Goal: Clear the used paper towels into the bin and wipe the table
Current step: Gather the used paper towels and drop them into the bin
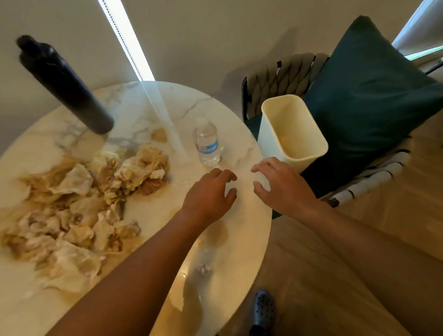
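A heap of crumpled, brown-stained paper towels (76,209) covers the left half of the round marble table (250,236). Brown liquid stains (187,312) lie on the table's near side. The cream bin (292,132) stands on a chair just past the table's right edge, and its inside looks empty. My left hand (209,194) hovers over the table's right part with fingers loosely curled, holding nothing. My right hand (280,186) hangs at the table's right rim below the bin, fingers also loosely curled and empty. The hands are apart and neither touches the towels.
A tall black bottle (64,83) stands at the back of the table. A small clear water bottle (207,142) stands right of the towels, just beyond my hands. The chair carries a dark green cushion (372,95). Wooden floor and my shoes (262,309) lie below.
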The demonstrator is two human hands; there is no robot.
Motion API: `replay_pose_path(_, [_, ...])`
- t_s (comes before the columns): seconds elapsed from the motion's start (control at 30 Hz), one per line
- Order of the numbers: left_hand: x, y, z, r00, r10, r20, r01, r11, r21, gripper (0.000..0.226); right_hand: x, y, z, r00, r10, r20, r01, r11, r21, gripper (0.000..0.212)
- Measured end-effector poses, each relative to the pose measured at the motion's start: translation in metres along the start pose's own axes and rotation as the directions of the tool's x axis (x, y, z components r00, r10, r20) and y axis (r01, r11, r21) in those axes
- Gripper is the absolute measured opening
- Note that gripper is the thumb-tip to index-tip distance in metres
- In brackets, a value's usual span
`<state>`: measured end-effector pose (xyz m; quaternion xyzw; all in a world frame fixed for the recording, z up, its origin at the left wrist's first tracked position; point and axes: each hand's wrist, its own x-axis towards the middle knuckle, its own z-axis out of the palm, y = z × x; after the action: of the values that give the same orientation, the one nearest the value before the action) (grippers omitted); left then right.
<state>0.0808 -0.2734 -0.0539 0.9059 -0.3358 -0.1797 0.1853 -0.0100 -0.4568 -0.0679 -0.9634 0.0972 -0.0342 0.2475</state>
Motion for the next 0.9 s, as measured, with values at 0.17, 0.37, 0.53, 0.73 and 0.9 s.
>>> replay_pose_path(0.17, [-0.051,-0.034,-0.012,0.998,-0.043,-0.037,0.043,0.999,0.0,0.033,-0.012,-0.05,0.018,0.998,-0.063,0.03,0.063,0.998,-0.017,0.031])
replay_pose_path(0.37, [-0.103,-0.07,-0.018,0.994,-0.09,-0.059,0.09,0.996,0.001,0.033,-0.026,-0.097,0.04,0.99,-0.129,0.062,0.129,0.992,0.008,0.032])
replay_pose_path(0.53, [-0.15,-0.11,-0.029,0.981,-0.158,-0.11,0.159,0.987,-0.001,0.033,-0.03,-0.145,0.063,0.975,-0.196,0.107,0.199,0.98,-0.014,0.033])
replay_pose_path(0.73, [-0.187,-0.16,-0.045,0.954,-0.261,-0.146,0.26,0.965,-0.028,0.032,-0.025,-0.195,0.089,0.955,-0.251,0.16,0.252,0.968,0.014,0.035])
replay_pose_path(0.9, [-0.201,-0.189,-0.053,0.924,-0.323,-0.205,0.33,0.944,0.0,0.028,-0.017,-0.223,0.111,0.939,-0.29,0.188,0.29,0.957,0.026,0.038])
